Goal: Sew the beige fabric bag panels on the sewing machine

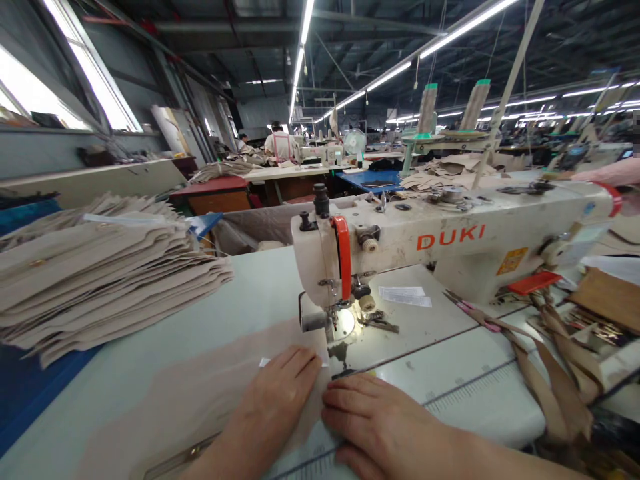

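Note:
A white DUKI sewing machine (450, 240) stands on the pale table (250, 287). A beige fabric piece (200, 387) lies flat in front of its needle (331, 320). My left hand (273, 407) rests flat on this fabric, fingers stretched toward the presser foot, next to a small white label (265, 362). My right hand (385, 427) lies just right of it, fingers together and pointing left, pressing the fabric edge below the needle. Neither hand grips anything.
A tall stack of beige cut pieces (100, 273) sits at the left. Beige strips (555, 360) and scissors (470, 310) lie at the right. Thread cones (427, 107) stand behind the machine. Other people work at far tables (280, 143).

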The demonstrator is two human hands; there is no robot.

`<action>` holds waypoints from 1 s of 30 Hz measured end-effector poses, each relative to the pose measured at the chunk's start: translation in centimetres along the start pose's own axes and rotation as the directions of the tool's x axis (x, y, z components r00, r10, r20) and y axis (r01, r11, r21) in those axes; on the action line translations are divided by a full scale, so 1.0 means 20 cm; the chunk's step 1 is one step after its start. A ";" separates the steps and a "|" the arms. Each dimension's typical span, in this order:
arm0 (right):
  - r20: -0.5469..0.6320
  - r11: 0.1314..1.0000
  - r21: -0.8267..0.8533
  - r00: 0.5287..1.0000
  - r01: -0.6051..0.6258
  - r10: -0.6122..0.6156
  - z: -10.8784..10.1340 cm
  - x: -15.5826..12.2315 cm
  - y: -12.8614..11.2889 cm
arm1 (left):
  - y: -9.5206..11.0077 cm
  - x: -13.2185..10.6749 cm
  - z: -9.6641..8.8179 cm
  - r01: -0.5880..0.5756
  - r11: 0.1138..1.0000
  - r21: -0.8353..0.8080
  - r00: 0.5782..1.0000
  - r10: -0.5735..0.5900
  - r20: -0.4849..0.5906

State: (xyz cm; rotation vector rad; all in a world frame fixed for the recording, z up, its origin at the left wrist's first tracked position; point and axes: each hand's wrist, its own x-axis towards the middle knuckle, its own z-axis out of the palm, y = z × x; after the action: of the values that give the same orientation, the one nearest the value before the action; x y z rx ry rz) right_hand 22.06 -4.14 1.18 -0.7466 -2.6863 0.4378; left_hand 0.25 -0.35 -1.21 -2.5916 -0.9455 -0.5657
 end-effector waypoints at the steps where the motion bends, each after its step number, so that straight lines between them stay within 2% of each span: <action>1: -0.001 1.000 0.005 1.000 -0.003 0.003 -0.02 0.00 0.00 | 0.00 0.00 0.00 0.001 1.000 0.004 1.000 -0.001 0.006; 6: -0.055 0.996 -0.068 0.997 -0.055 0.051 -0.09 0.08 0.09 | 0.00 0.00 0.00 -0.009 0.999 0.040 0.999 0.007 0.045; 12: -0.083 0.969 -0.243 0.996 -0.035 0.015 -0.06 0.17 0.19 | 0.01 -0.01 -0.04 -0.038 0.997 0.066 0.995 0.031 0.096; 17: -0.086 0.957 -0.291 0.996 -0.018 -0.007 -0.05 0.17 0.19 | 0.01 -0.08 -0.07 0.064 0.998 -0.026 0.994 -0.061 0.096; 21: -0.095 0.950 -0.312 0.995 -0.012 -0.018 -0.04 0.16 0.21 | 0.01 -0.08 -0.04 0.101 0.994 -0.048 0.987 -0.094 0.133; 30: -0.136 0.925 -0.368 0.990 -0.090 0.042 -0.04 0.16 0.29 | -0.01 0.05 0.05 0.072 0.997 -0.033 0.992 -0.068 0.108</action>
State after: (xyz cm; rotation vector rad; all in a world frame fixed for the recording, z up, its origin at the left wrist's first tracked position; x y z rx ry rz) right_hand 22.46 2.51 0.45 -0.9347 -2.6583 -0.1141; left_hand 1.05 0.87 -1.61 -2.6530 -1.0730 -0.4707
